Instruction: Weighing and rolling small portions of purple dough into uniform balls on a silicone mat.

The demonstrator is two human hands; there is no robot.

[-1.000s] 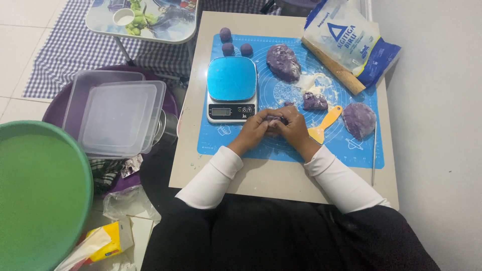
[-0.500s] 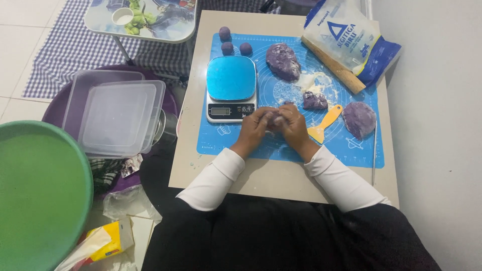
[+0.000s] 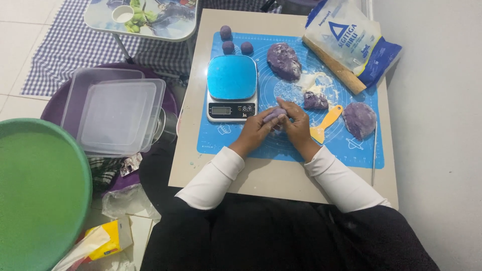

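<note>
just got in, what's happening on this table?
A person in white sleeves presses a small purple dough piece between the left hand and right hand, over a blue silicone baking mat. Three small purple dough balls sit at the mat's far edge, behind a blue-topped digital kitchen scale. Larger purple dough lumps, an orange plastic scraper and a flour bag lie to the right.

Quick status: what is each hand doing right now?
Left hand: closed around the purple dough piece, over the blue mat.
Right hand: closed on the same purple dough piece, pressing against the left hand.
</note>
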